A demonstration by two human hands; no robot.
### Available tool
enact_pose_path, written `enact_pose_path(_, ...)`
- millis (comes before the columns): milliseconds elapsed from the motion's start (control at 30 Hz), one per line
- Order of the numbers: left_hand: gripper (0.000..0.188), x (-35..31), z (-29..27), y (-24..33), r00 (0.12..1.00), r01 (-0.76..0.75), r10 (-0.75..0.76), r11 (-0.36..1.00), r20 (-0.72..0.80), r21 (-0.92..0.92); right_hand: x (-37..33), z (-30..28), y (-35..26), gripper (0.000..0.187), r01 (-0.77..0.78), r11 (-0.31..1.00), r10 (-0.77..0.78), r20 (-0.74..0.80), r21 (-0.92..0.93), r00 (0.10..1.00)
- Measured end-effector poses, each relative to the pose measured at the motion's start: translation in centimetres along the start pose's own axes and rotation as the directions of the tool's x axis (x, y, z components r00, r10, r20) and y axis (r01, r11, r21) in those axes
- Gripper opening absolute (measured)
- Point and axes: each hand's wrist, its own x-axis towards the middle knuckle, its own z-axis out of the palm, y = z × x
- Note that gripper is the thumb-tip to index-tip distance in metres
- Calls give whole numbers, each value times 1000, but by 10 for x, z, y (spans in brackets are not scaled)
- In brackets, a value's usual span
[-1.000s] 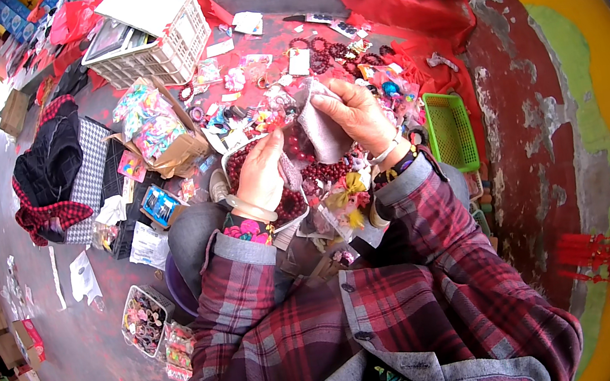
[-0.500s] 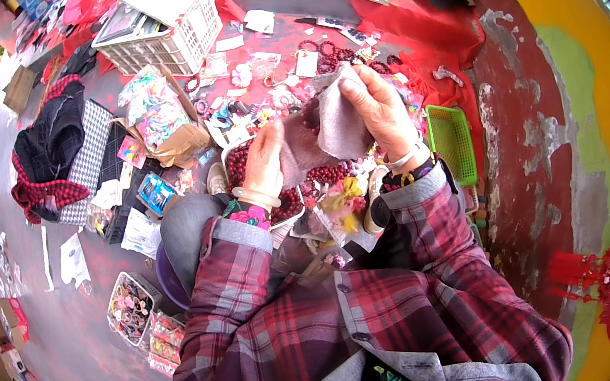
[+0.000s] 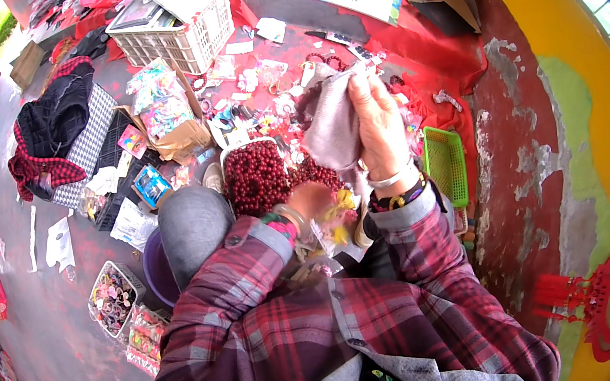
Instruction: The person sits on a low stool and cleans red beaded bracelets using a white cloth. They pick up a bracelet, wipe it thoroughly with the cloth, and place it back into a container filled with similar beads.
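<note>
My right hand (image 3: 380,127) is raised, its fingers closed on a greyish-mauve cloth (image 3: 332,126) that hangs down to the left of it. My left hand (image 3: 309,201) is low, just right of a white basket (image 3: 223,157) full of dark red beads (image 3: 255,179). Motion smears its fingers, so I cannot make out their grip. More dark red beads (image 3: 314,174) lie between that basket and the cloth. Close by my left hand are yellow pieces (image 3: 340,209) in what looks like clear plastic.
A green basket (image 3: 445,163) stands right of my right hand. On the left are a purple tub (image 3: 158,269), a white basket of hair ties (image 3: 132,276) and a carton of colourful packets (image 3: 185,142). A large white crate (image 3: 202,37) stands farther off.
My left hand has let go of the cloth and moved down and right toward the beads. The cloth now hangs from my right hand alone, and the basket of beads shows more fully.
</note>
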Motion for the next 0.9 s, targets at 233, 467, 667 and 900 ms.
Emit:
enact_pose_path(233, 44, -17, 81, -10, 660, -589, 693, 234, 292, 774, -16, 49, 11, 26, -120, 841, 173, -52, 528, 984)
enact_pose_path(467, 37, -70, 97, 140, 471, -706, 880, 416, -58, 573, -1, 12, 31, 35, -209, 719, 281, -1, 663, 960)
enact_pose_path(667, 39, -101, 105, 144, 555, -800, 821, 483, -133, -356, 3, -1, 40, 36, -232, 654, 293, 42, 720, 955)
enact_pose_path(900, 43, -101, 101, 152, 757, -515, 644, 477, -116, -712, -12, 9, -9, 37, -392, 364, 250, 317, 845, 915)
